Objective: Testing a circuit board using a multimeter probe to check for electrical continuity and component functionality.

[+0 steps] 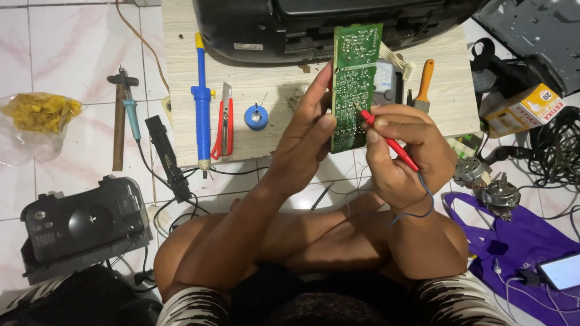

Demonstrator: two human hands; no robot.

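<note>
Over the wooden bench [272,136], head view: left hand [305,142] fingers clamp the upright green circuit board [353,84] by its edge. Right hand [402,154] fingers pinch a red test probe [386,140], tip touching the board's solder side. Blue desoldering pump [202,99] lies well left.

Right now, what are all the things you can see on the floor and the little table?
Circuit board: one, green, held upright over the wooden board.
Probe: one, red, tip touching the circuit board.
Desoldering pump: one, blue and yellow, on the wooden board.
Utility knife: one, red, beside the pump.
Solder spool: one, blue.
Brush: one, orange handle.
Radio casing: one, black, floor left.
Bag: one, purple, floor right.
Phone: one, on the bag.
Left hand: grips the board's edge.
Right hand: holds the probe.
</note>
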